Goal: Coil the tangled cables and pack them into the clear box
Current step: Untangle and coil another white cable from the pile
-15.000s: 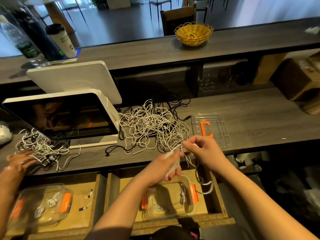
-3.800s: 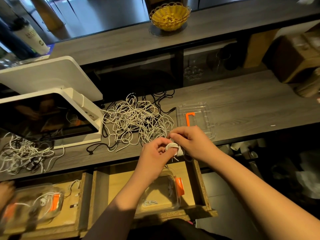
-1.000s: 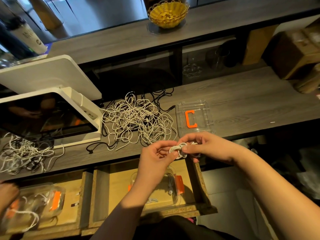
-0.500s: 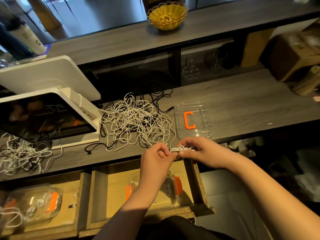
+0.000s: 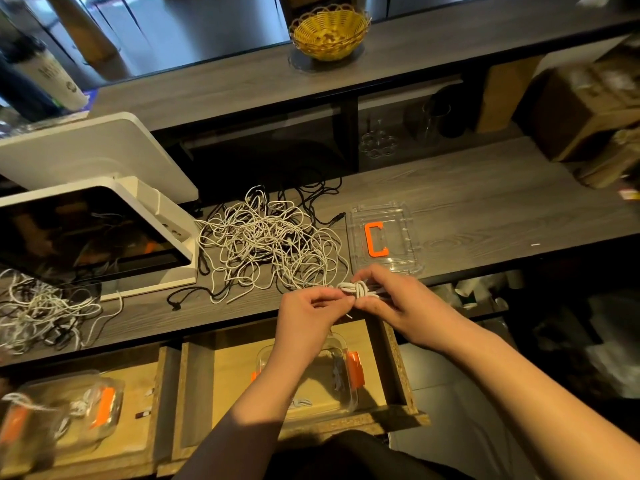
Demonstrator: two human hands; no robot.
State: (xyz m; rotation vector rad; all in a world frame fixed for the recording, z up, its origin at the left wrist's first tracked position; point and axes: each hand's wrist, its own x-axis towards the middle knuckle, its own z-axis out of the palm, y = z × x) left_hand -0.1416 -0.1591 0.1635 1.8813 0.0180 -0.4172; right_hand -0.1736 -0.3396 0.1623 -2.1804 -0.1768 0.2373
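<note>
Head view, person at a grey wood-grain counter. Just below centre of the frame, the left hand and the right hand meet over the counter's near edge, both pinching a small white cable bundle. The right fingers hold the looped body, while the left fingertips grip the tail at its left side. The hands are together, clamped on the bundle.

Change: half a second ago the wrap across the loops looked loose; now it reads as a tight knot-like cinch (the tail seems drawn through). Judged from this, the coil is all but secured and is ready for packing.

Against the frame fifteen seconds back, the same cable was a long straight strand stretched between the hands; it is now compacted into a bundle. The clear lid with orange handle, right of centre, lies where it did.

Remaining work: the tangled pile of white and black cables lies at centre on the counter, just left of the lid. The clear box with orange latches sits in the open wooden drawer directly below the hands, partly hidden by the left forearm, with a few coiled cables inside.
</note>
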